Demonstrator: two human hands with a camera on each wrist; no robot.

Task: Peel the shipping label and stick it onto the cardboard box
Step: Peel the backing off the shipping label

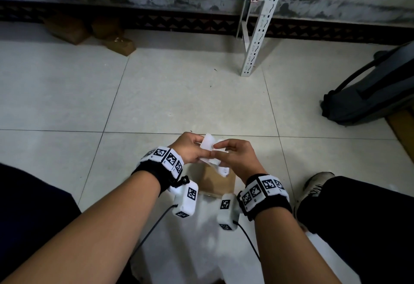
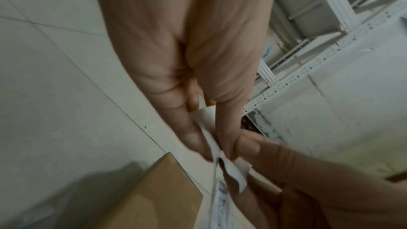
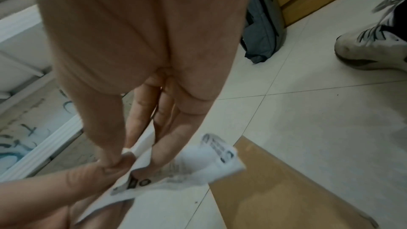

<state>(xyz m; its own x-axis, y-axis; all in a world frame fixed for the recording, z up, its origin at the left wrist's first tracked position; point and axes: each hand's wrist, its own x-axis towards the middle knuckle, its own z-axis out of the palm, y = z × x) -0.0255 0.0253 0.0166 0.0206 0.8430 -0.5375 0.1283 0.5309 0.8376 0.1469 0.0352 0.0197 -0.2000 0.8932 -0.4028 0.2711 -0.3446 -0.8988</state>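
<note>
From the head camera the left hand [image 1: 188, 149] and right hand [image 1: 235, 156] meet above the cardboard box [image 1: 217, 181] on the floor [image 1: 156, 95], both pinching the shipping label [image 1: 209, 147], whose curled printed sheet the wrist cameras show clamped between thumb and fingers [image 3: 176, 138].

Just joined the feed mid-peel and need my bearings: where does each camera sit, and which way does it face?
Head: worn on the head, looking down at both forearms, left hand and right hand holding the shipping label above the cardboard box.
Left wrist: looks along the left palm toward fingers pinching the label, with the shelving beyond.
Right wrist: looks along the right palm; a shoe shows.
All three share label and box.
</note>
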